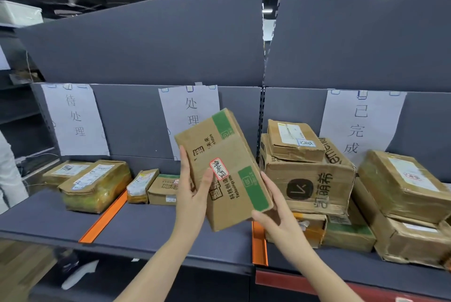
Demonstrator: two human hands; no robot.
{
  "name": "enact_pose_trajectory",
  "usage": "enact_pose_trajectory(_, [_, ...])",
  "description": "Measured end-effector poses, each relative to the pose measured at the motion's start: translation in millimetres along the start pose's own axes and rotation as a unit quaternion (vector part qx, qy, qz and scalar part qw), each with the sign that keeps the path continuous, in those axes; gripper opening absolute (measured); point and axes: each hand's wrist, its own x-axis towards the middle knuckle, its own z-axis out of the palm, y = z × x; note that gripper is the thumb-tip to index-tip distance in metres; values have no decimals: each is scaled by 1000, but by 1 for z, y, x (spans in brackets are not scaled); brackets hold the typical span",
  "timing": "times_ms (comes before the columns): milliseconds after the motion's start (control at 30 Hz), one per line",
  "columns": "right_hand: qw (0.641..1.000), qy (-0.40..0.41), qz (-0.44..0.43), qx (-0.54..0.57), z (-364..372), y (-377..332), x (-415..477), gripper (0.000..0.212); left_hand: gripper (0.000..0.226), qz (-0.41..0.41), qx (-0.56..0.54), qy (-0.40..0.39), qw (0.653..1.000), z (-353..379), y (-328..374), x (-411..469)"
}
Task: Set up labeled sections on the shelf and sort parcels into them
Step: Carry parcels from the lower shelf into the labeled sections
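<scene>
Head view tells us the setup looks finished. Three paper signs hang on the back panel of the shelf (146, 226): a left sign (75, 118), a middle sign (190, 106) and a right sign (361, 126). Orange dividers (105, 218) mark off a section under each.

Sorting is well under way. Two taped parcels (95, 184) lie in the left section, two small parcels (151, 188) sit at the back of the middle one, and a stacked pile (310, 174) fills the right.

One held parcel (224, 169) is off the shelf, tilted in the air in front of the middle sign. Our left hand (192, 191) grasps its left edge, fingers (184, 167) behind and thumb across the face beside a red-bordered sticker. Our right hand (275, 209) cups its lower right corner, fingers wrapped under it.

We judge this parcel has yet to be placed. Whether more parcels wait unsorted, we cannot tell.
</scene>
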Motion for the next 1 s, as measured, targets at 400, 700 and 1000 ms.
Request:
enact_pose_trajectory(400, [992, 125, 5, -1, -33, -4, 28, 31, 53, 44, 85, -34, 995, -37, 6, 22])
enact_pose_trajectory(700, [989, 94, -19, -110, -15, 6, 15, 97, 49, 39, 64, 48, 996, -30, 1, 0])
enact_pose_trajectory(1000, [995, 40, -10, -96, -12, 24, 22, 85, 84, -15, 147, -5, 989, -48, -13, -23])
